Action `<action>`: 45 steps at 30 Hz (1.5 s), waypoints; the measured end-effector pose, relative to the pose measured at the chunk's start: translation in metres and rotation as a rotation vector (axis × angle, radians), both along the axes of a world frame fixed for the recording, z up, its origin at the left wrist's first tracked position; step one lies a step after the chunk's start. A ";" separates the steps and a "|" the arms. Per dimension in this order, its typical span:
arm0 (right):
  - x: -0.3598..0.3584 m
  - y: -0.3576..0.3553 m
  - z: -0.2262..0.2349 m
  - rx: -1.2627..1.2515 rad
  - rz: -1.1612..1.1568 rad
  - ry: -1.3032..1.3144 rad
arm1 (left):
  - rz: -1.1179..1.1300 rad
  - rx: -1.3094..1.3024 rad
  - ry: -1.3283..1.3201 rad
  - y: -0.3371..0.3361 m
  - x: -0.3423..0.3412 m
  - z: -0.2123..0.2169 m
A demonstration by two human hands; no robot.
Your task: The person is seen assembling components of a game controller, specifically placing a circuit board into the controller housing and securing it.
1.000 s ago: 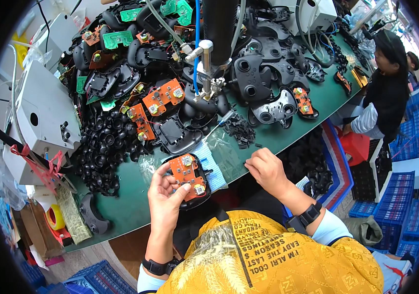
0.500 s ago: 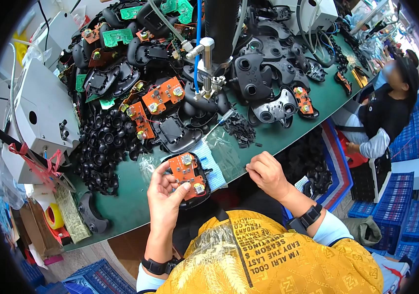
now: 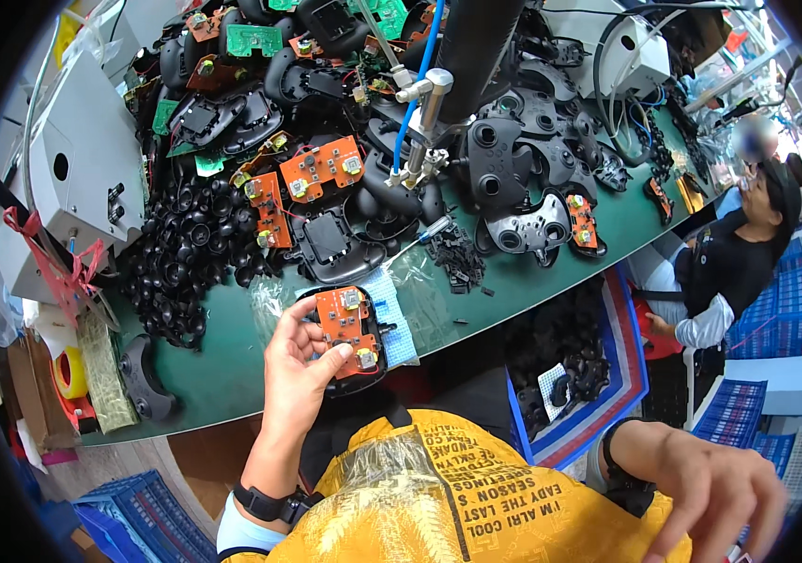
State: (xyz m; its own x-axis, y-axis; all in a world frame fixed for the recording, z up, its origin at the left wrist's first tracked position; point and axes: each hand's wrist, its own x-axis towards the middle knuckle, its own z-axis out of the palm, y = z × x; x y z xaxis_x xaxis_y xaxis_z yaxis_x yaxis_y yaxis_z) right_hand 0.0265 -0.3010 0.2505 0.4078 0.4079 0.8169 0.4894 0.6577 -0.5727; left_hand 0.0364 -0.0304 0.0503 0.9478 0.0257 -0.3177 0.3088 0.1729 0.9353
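Left hand (image 3: 296, 364) pinches orange circuit board (image 3: 343, 321) in curvy black plastic shell (image 3: 358, 384); right hand (image 3: 712, 477) well apart, kinda spread.

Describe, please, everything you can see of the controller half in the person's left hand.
The controller half is a black, plastic-looking shell with an orange circuit board set in it, carrying small dark parts and a yellow-green module near each end. It is held board side up, lengthwise away from the person, at the near edge of the green table. The left hand grips its left side, thumb over the board. It overlaps a blue cloth; whether they touch is unclear.
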 end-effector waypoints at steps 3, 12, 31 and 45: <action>-0.004 0.002 0.005 -0.027 0.086 0.091 | 0.005 -0.027 0.028 0.001 -0.001 0.005; 0.021 -0.003 -0.076 -1.002 -0.300 0.342 | 0.027 -0.019 0.016 0.002 -0.005 -0.003; 0.037 0.055 -0.211 -0.758 -0.846 0.638 | 0.028 -0.090 0.000 0.000 -0.004 -0.003; 0.038 0.066 -0.211 -0.417 -0.596 1.082 | 0.026 -0.312 0.006 0.010 -0.004 -0.004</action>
State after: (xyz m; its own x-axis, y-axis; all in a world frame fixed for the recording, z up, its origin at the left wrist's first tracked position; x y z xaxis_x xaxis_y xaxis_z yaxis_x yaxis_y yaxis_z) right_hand 0.0641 -0.2349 0.0392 0.9803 0.0787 -0.1811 -0.1926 0.1790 -0.9648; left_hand 0.0319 -0.0202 0.0462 0.9463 -0.0497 -0.3194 0.3056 0.4595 0.8339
